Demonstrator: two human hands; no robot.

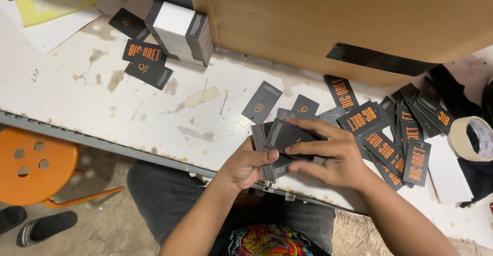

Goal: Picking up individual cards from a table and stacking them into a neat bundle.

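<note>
A stack of dark grey cards [281, 142] is held just above the near edge of the white, stained desk [102, 107]; the cards are matte, rectangular, and fanned slightly, with a small orange mark on the top one. The stack is gripped from below by the left hand [246, 164], whose thumb is pressed on the top card, while the fingers [313, 148] of the right hand [334, 158] are laid flat and close together across it. The lower cards are hidden by both hands. Just beyond the fingers, loose cards [390, 138] with orange lettering are scattered. Farther off, a bound card bundle [179, 32] and a cardboard box [328, 20] are seen, the box cut off at the top. A tape roll [471, 139] is cut off at the right edge.
</note>
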